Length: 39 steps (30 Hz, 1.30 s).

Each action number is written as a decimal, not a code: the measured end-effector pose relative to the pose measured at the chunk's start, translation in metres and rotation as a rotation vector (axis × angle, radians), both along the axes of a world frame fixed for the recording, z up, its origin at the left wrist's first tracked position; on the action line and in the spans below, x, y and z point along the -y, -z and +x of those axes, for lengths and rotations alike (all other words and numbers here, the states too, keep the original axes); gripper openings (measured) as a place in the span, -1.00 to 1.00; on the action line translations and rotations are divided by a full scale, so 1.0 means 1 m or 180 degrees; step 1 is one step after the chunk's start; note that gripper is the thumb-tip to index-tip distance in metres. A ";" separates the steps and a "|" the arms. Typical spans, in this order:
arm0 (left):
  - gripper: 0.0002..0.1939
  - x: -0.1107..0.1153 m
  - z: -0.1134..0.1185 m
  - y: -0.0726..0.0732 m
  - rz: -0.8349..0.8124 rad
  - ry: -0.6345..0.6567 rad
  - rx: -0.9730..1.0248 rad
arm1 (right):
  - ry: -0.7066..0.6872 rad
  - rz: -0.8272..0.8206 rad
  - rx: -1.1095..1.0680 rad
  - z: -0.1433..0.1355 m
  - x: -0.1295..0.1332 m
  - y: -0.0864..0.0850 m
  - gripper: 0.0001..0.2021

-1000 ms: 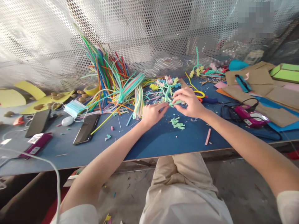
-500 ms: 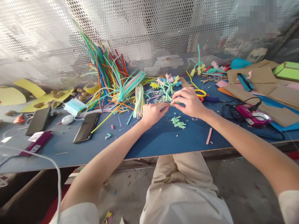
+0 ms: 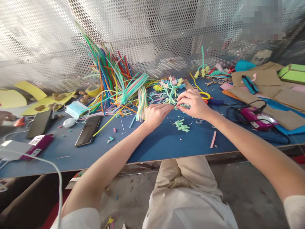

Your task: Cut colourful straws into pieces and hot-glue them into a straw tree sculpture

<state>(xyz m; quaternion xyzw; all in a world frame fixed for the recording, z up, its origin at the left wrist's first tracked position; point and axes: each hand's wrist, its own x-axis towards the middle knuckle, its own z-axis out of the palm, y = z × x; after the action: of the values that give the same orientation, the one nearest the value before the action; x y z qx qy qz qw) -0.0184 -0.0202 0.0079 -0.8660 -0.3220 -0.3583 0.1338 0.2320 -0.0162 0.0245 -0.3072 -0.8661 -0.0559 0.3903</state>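
Note:
My left hand [image 3: 156, 116] and my right hand [image 3: 193, 103] meet over the blue table, fingertips pinched together on a small light-green piece [image 3: 175, 107]. Most of that piece is hidden by the fingers. Just behind them stands a little tree of fuzzy pipe cleaners [image 3: 171, 92], with green branches and yellow, pink and blue tips. A small heap of cut green strips [image 3: 182, 126] lies in front of my right hand. Beside my left hand, a bundle of pale pipe cleaners [image 3: 141, 103] hangs out of a larger colourful bunch [image 3: 111, 73].
Left are a phone [image 3: 88, 131], a face mask [image 3: 76, 109], a white mouse [image 3: 69, 122] and another person's hand [image 3: 6, 117]. On the right lie a blue-handled tool [image 3: 215, 101], a purple power box [image 3: 258, 117] and cardboard [image 3: 256, 78]. A perforated metal screen [image 3: 166, 38] rises behind.
My hands stay nearly in place, with slight finger movement around the green piece. At the far left, another person's hand and a flat white object have come into view.

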 end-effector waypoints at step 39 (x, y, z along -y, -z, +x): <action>-0.78 0.005 0.005 -0.002 0.0164 -0.0217 -0.0014 | 0.0057 -0.0221 -0.0049 0.003 0.000 -0.002 -0.87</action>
<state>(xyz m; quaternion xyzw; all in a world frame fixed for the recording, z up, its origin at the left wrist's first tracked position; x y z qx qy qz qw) -0.0137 -0.0249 0.0100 -0.8516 -0.3417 -0.3599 0.1689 0.2349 -0.0163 0.0270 -0.3288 -0.8617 -0.0269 0.3855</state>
